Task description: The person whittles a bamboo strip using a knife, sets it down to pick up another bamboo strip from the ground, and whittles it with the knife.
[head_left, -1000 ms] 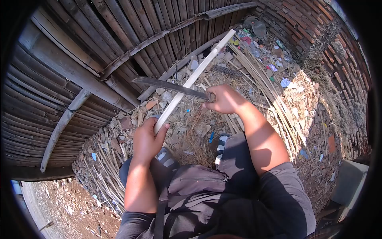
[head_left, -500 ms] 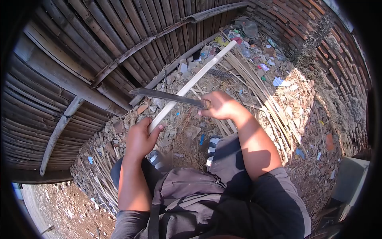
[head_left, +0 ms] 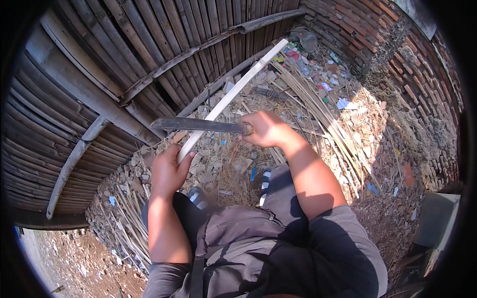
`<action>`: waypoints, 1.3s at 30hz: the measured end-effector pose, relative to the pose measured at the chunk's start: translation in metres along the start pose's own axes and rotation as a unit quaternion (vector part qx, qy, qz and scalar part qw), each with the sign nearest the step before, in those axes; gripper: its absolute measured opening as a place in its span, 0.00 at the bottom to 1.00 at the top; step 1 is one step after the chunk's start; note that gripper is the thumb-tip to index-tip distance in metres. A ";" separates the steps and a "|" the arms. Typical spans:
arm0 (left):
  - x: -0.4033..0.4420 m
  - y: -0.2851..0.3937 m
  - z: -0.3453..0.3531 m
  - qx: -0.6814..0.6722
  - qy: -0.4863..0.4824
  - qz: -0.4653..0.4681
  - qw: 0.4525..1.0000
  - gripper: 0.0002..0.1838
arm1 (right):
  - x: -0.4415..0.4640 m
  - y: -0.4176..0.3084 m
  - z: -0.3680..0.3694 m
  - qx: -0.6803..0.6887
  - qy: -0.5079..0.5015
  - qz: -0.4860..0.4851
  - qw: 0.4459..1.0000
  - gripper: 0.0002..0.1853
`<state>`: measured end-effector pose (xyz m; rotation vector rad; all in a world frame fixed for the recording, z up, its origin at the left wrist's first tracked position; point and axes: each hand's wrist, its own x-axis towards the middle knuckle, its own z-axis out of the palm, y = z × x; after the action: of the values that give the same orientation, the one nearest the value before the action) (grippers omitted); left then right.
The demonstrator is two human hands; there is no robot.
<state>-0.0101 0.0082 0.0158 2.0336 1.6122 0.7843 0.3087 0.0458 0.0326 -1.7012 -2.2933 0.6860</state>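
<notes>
My left hand [head_left: 168,170] is closed around the near end of a long, pale bamboo strip [head_left: 238,85], which slants away up and to the right. In my right hand [head_left: 266,128] is the short handle of a machete [head_left: 203,125], fingers wrapped about it. Its dark, broad blade points left and lies across the strip a little beyond my left hand. Whether the edge bites into the strip, I cannot tell.
Several split bamboo strips [head_left: 323,121] lie on the rubble to the right, with more sticks [head_left: 124,223] at the lower left. A bamboo wall [head_left: 164,54] rises at the left, a brick wall [head_left: 343,25] at the right. Litter [head_left: 318,74] fills the far corner.
My right hand and the machete have shifted left and slightly nearer along the strip, toward my left hand. The strip and my left hand have moved a little left in view.
</notes>
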 end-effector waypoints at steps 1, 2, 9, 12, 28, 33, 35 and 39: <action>-0.001 -0.002 -0.005 0.009 0.000 -0.006 1.000 0.20 | 0.013 0.025 0.005 0.031 0.009 0.003 0.999 0.28; -0.002 -0.003 -0.009 0.017 0.000 -0.013 1.000 0.20 | 0.023 0.053 0.004 0.068 0.063 0.014 0.996 0.30; -0.001 -0.012 -0.005 0.010 0.010 -0.004 1.000 0.20 | 0.029 0.061 0.006 0.091 0.119 0.067 0.987 0.31; 0.005 -0.006 -0.003 0.034 -0.009 0.010 0.999 0.20 | 0.023 0.014 0.025 -0.008 0.053 -0.025 0.998 0.25; 0.005 -0.004 0.014 -0.033 -0.041 -0.008 0.999 0.20 | 0.020 0.070 0.006 0.074 0.220 0.044 0.972 0.34; 0.005 -0.006 0.020 -0.056 -0.036 -0.022 0.998 0.21 | 0.014 0.016 0.011 -0.014 0.058 -0.040 0.997 0.23; 0.004 -0.013 0.024 -0.035 -0.032 -0.009 0.999 0.21 | 0.014 0.008 0.021 -0.046 0.041 -0.066 0.996 0.20; 0.004 -0.009 0.020 -0.007 -0.059 -0.019 0.998 0.22 | 0.023 0.026 0.018 0.007 0.012 -0.053 0.998 0.27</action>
<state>-0.0032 0.0142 -0.0041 1.9933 1.5706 0.6476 0.3158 0.0687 0.0022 -1.5604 -2.3375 0.6541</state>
